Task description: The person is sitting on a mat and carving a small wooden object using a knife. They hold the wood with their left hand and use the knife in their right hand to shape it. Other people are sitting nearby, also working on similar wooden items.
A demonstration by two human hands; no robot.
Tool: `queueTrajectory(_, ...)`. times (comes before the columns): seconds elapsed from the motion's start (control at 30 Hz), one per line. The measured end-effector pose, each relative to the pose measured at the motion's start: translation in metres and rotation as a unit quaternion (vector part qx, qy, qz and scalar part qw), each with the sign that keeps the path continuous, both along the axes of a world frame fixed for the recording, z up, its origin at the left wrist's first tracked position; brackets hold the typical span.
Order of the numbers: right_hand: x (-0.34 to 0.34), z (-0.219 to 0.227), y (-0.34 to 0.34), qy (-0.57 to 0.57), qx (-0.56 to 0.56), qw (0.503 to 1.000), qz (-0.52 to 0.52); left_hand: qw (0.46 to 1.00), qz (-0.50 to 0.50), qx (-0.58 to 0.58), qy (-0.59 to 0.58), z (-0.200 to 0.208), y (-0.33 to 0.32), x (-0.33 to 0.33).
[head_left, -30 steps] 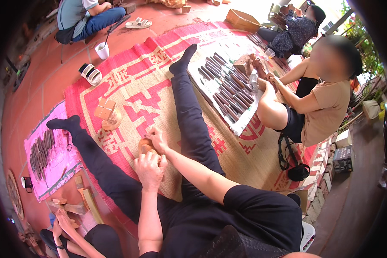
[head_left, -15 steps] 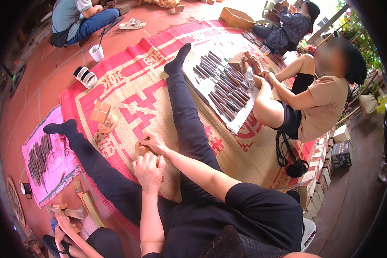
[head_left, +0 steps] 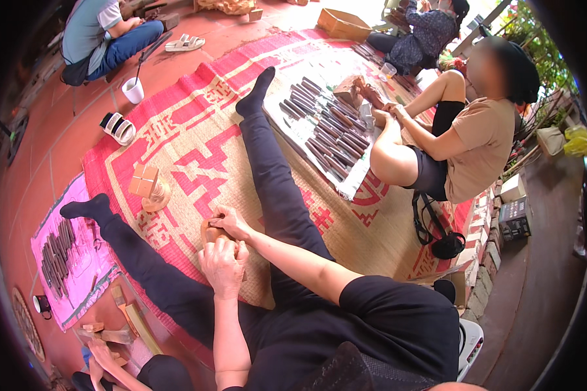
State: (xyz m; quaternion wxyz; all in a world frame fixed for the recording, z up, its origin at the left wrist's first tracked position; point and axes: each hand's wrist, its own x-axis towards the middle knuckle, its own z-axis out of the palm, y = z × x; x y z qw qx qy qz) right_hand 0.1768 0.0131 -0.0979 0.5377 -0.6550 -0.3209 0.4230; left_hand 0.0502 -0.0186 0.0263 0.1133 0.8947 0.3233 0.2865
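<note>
Light-brown wood is occupying both hands in the head view: a wooden block (head_left: 209, 233) is sitting between the outstretched legs (head_left: 280, 182), over the woven mat (head_left: 365, 244); whether it is touching the mat is not showing. The left hand (head_left: 222, 268) is closing over its near side in a fist-like hold, a corner of wood showing past it. The right hand (head_left: 229, 223) is bending narrowed fingers at the far edge; whether they are pinching a small tool, I cannot tell.

Over the last second, the surroundings are sliding leftward in the view, suggesting a turn of the head. Both hands are keeping to the block in nearly the same posture, so the two-handed work is, in my judgement, continuing without regripping.

On the mat, a cube-like block (head_left: 143, 181) is resting against a round wooden piece (head_left: 156, 199). Dark-handled tools (head_left: 336, 137) are lying on a white cloth (head_left: 353, 182) to the right; a second tool set (head_left: 59, 257) is lying on a pink cloth (head_left: 78, 293) to the left. Neither hand is touching these. Beside the white cloth, a co-worker (head_left: 479, 146) is handling a reddish-brown piece (head_left: 372, 98).
</note>
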Motion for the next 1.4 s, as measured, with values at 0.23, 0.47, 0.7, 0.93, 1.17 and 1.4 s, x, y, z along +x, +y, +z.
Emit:
queueTrajectory(0.23, -0.009, -0.009, 0.020, -0.152, -0.043, 0.986, -0.045, 0.999, 0.022, -0.027, -0.002, -0.002, 0.011, -0.006)
queueTrajectory(0.47, 0.006, 0.005, 0.021, -0.010, -0.056, 0.996, -0.073, 1.000, 0.016, -0.009, 0.013, -0.002, 0.002, -0.010)
queueTrajectory(0.7, 0.006, -0.004, 0.003, -0.055, -0.039, 0.997, 0.028, 1.000, 0.009, -0.021, 0.018, -0.002, 0.005, -0.001)
queueTrajectory(0.93, -0.003, -0.003, 0.013, -0.126, -0.029, 0.991, 0.028, 1.000, 0.017, -0.014, -0.002, -0.005, 0.015, -0.005)
queueTrajectory(1.17, 0.001, -0.011, 0.011, -0.128, -0.023, 0.991, 0.030, 0.998, 0.005, -0.057, 0.004, -0.001, 0.020, -0.004)
queueTrajectory(1.4, -0.002, -0.012, 0.012, -0.134, -0.046, 0.989, 0.034, 0.998, -0.002, -0.055, -0.003, 0.000, 0.021, -0.010)
